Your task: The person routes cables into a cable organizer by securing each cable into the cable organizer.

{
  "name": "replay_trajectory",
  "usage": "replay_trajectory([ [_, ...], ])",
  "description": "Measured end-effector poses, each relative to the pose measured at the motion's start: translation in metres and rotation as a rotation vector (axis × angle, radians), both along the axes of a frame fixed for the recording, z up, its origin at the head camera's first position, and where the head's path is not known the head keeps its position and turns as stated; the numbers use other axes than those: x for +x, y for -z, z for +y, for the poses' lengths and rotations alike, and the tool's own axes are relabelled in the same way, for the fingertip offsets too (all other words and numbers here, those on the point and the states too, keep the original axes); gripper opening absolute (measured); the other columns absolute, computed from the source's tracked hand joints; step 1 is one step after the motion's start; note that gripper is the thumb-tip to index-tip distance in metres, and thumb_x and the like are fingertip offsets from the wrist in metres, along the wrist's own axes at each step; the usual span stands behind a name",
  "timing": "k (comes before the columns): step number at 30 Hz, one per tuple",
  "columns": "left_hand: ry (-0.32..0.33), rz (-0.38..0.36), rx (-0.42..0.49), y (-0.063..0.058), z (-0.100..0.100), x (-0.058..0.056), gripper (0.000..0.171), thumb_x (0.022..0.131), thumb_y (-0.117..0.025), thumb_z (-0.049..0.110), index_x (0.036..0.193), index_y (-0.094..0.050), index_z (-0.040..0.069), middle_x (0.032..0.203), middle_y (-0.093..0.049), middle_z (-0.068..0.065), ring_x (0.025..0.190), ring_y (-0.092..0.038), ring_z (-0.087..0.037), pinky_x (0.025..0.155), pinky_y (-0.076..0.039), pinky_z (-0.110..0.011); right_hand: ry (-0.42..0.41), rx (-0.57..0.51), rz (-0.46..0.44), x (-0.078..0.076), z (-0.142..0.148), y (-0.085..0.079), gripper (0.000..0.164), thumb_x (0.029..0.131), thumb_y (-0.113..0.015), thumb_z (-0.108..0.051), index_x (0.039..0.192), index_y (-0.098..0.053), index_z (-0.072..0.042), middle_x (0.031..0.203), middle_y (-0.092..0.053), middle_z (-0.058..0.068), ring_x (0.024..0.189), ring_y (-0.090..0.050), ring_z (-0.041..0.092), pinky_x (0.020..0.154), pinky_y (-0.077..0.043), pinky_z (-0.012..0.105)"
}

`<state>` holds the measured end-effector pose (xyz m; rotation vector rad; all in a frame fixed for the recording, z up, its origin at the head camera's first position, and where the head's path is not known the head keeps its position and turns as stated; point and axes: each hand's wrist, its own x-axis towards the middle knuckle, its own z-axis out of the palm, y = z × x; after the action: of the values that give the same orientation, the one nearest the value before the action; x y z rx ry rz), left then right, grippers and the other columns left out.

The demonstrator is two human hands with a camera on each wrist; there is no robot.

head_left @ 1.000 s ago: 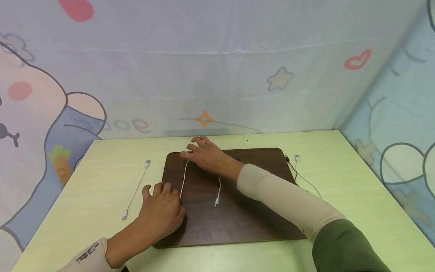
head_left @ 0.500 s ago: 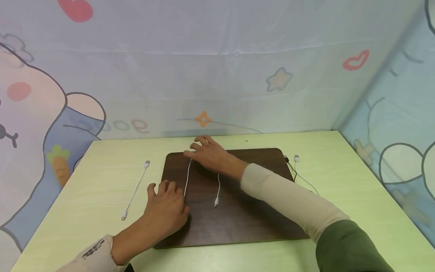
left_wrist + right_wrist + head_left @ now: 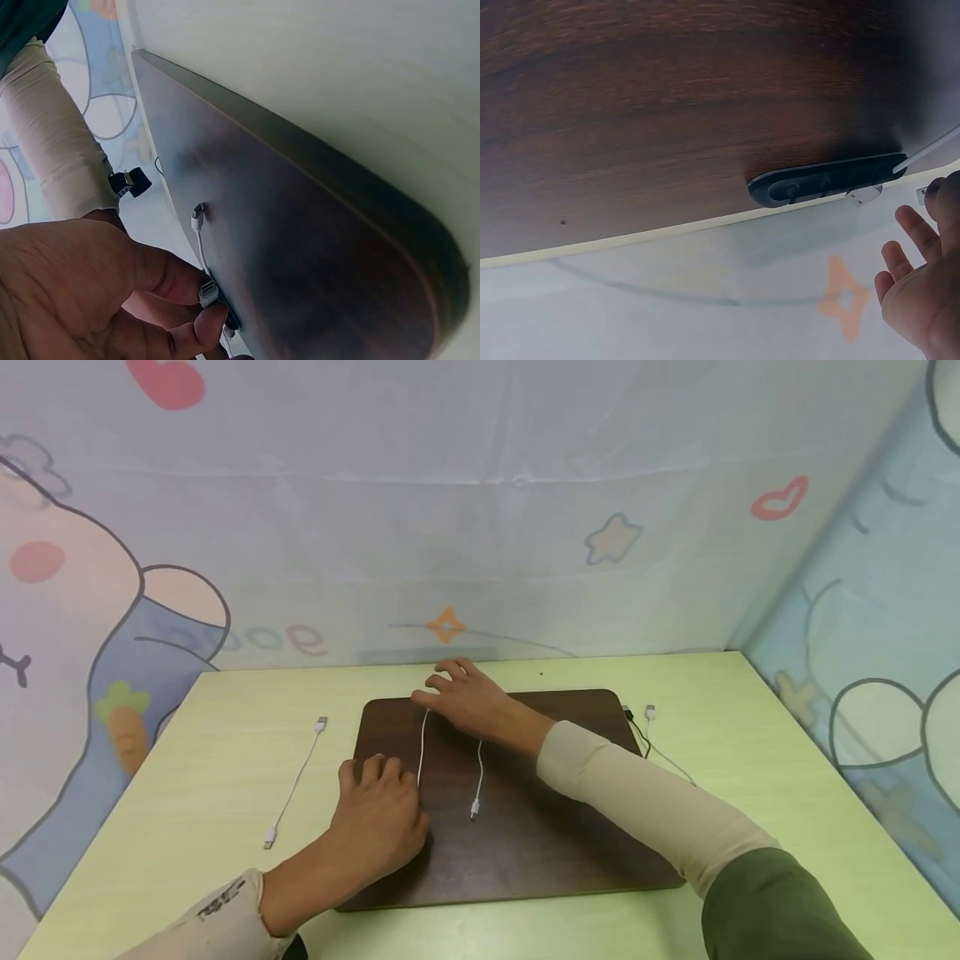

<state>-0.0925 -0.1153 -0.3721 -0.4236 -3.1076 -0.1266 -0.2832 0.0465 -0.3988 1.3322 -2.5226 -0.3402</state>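
A white USB cable [image 3: 422,743] stretches between my two hands over the brown board [image 3: 540,852]. My left hand [image 3: 381,822] pinches its near plug [image 3: 208,294] between thumb and finger. My right hand [image 3: 474,703] holds the far end, where a USB plug [image 3: 922,196] shows at the fingertips. Beside it, a black cable holder [image 3: 825,181] sits along the board's far edge. The held cord meets that holder's end in the right wrist view. A second white cable [image 3: 480,772] runs from under my right wrist onto the board, its other plug [image 3: 865,196] showing behind the holder.
Another white cable [image 3: 296,781] lies on the table left of the board. Right of the board are a black cable [image 3: 637,729] and a white cable [image 3: 670,758], partly hidden by my right sleeve [image 3: 645,810]. A printed cloth wall [image 3: 375,527] stands behind the table.
Both hands have shifted a little to the right, carrying the stretched white cable with them. The second cable on the board stays where it was.
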Motion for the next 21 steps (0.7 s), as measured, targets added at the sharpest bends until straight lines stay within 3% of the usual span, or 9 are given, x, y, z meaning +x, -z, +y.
replay_trajectory([
  [11, 0.013, -0.015, 0.003, 0.003, 0.008, -0.004, 0.023, 0.102, -0.076, 0.021, 0.1, -0.071, -0.001, 0.116, -0.066, -0.021, 0.14, -0.055, -0.052, 0.116, -0.033, -0.076, 0.003, 0.004, 0.006, -0.003, 0.003, 0.005, 0.035, 0.119, -0.053, -0.011, 0.149, -0.058, -0.029, 0.155, -0.07, 0.003, 0.157, -0.054, 0.034, 0.13, -0.044, 0.052],
  [21, 0.032, -0.033, 0.005, 0.001, 0.018, -0.009, 0.022, 0.102, -0.076, 0.022, 0.09, -0.068, 0.005, 0.103, -0.061, -0.014, 0.13, -0.057, -0.047, 0.112, -0.034, -0.072, 0.021, 0.005, -0.016, -0.006, 0.014, 0.005, 0.039, 0.117, -0.054, -0.006, 0.149, -0.057, -0.028, 0.157, -0.069, 0.004, 0.159, -0.053, 0.035, 0.131, -0.043, 0.053],
])
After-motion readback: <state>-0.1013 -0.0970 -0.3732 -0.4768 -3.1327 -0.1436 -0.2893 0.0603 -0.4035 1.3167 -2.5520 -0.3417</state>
